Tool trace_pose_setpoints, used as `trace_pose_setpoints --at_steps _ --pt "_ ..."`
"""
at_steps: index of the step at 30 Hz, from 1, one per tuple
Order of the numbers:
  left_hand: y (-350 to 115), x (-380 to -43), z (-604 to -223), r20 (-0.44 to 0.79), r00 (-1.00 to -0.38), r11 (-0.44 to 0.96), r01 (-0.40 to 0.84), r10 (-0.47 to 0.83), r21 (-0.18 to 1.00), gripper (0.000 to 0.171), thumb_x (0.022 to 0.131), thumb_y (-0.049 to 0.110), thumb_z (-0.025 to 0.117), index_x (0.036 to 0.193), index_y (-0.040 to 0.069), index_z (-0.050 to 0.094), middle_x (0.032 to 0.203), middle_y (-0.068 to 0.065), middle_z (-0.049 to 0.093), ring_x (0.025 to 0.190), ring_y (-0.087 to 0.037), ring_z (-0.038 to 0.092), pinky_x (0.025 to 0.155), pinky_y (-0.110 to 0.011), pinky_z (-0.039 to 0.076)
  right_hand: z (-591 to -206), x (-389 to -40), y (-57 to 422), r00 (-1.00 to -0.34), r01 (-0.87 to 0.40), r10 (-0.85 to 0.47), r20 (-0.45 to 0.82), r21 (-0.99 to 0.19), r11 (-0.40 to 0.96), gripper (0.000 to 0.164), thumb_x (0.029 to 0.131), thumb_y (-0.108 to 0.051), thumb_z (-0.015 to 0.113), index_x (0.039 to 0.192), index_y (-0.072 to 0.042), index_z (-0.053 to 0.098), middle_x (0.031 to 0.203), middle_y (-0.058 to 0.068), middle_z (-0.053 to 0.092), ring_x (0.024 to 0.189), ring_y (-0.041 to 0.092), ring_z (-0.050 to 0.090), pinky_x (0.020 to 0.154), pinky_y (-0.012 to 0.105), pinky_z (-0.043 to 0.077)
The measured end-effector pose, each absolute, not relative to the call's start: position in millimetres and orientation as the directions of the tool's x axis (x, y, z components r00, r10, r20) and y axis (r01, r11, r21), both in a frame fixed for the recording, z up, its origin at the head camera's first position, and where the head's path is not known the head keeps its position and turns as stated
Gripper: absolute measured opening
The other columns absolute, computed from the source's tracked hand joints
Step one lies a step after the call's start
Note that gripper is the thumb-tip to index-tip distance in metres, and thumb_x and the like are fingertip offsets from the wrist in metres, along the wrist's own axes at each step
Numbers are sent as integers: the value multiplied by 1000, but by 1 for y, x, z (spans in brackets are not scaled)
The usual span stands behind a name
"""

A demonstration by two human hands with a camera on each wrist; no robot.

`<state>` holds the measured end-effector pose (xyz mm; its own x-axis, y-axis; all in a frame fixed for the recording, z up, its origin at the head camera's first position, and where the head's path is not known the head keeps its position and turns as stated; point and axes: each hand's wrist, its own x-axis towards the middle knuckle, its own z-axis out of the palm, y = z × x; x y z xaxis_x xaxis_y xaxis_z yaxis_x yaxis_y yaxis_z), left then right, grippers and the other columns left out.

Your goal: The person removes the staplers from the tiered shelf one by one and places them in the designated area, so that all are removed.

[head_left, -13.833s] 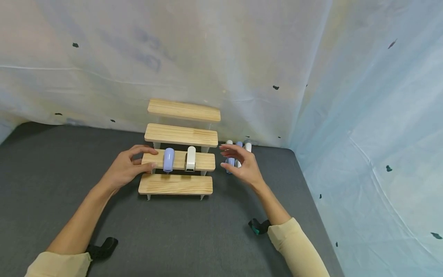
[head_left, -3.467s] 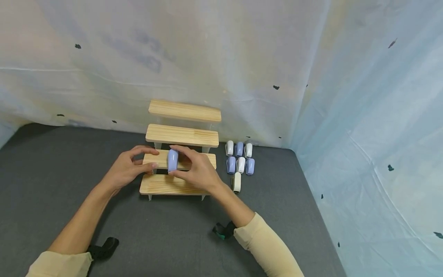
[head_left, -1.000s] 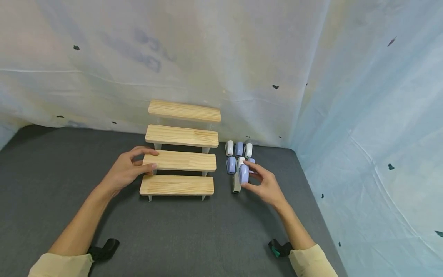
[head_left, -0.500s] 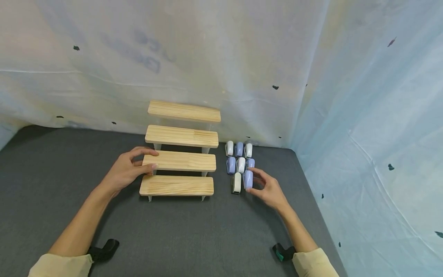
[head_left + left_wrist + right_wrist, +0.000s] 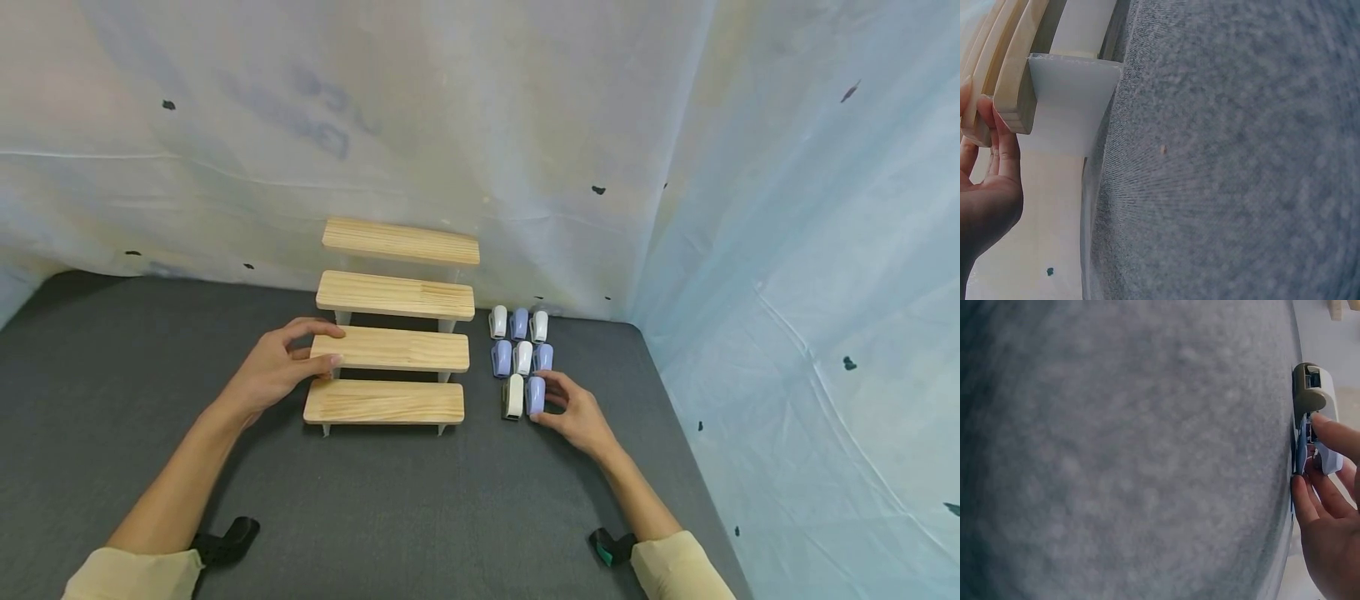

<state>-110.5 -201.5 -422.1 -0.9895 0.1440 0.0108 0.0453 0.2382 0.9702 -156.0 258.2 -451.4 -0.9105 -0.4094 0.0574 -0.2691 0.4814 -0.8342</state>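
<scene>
My left hand point(image 5: 273, 367) grips the left end of a board point(image 5: 397, 348), second from the front, on a stepped wooden stand. In the left wrist view its fingertips curl round the board's end. At the right, my right hand point(image 5: 581, 417) pinches a small lavender stapler point(image 5: 535, 395) between thumb and fingers, down at the tabletop. Close on its left stands a cream-white stapler point(image 5: 513, 396); the right wrist view shows that stapler's open front end point(image 5: 1313, 378). Behind them, several white and lavender staplers point(image 5: 522, 357) stand in two rows, colours alternating.
The top board point(image 5: 401, 240) of the stand is near the pale hanging sheet point(image 5: 450, 125) at the back. Another sheet point(image 5: 810, 333) closes off the right side. Dark grey cloth point(image 5: 375, 508) covers the table. A black strap mount point(image 5: 611, 546) sits on the right wrist.
Earlier, a white and a lavender stapler were on the stand's second board; both are now in the group on the table. My right hand brought the lavender one over and lowered it. My left hand stays put.
</scene>
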Motion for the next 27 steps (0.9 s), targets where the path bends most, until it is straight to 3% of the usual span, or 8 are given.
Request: trace_pose_setpoints --at_steps 7,15,18,23,27 --pt "-201 -113 -423 11 -990 247 46 140 968 49 93 29 73 134 9 57 147 -11 39 91 -25 70 77 -30 55 -463 -162 260 -918 -268 -394 49 -809 524 71 74 5 85 137 -6 54 136 18 55 126 32 54 102 33 47" --pt "-203 -114 -426 0 -988 234 37 155 972 49 93 31 72 134 10 57 146 -8 39 98 -33 68 76 -32 56 -461 -161 259 -922 -261 -386 33 -789 556 72 74 3 86 138 -6 54 137 15 55 126 29 54 101 30 47" --pt "-203 -112 -426 20 -987 262 61 157 963 47 94 32 71 134 12 58 146 -7 39 106 -40 65 81 -41 56 -459 -161 260 -919 -290 -389 67 -784 549 69 75 2 86 137 -3 55 135 14 57 124 29 56 99 30 49" --pt "-205 -108 -423 126 -982 393 173 143 903 42 94 32 71 132 16 62 142 -9 46 127 -43 46 97 -58 41 -454 -162 263 -916 -346 -377 139 -752 562 62 79 -4 85 135 -2 57 128 13 63 116 28 61 93 35 53" --pt "-208 -102 -422 196 -970 476 242 144 846 43 94 28 71 135 19 62 142 -8 49 123 -32 49 97 -41 46 -449 -163 267 -919 -372 -350 185 -705 604 54 84 -11 82 133 -4 59 125 10 65 114 26 63 90 42 54"
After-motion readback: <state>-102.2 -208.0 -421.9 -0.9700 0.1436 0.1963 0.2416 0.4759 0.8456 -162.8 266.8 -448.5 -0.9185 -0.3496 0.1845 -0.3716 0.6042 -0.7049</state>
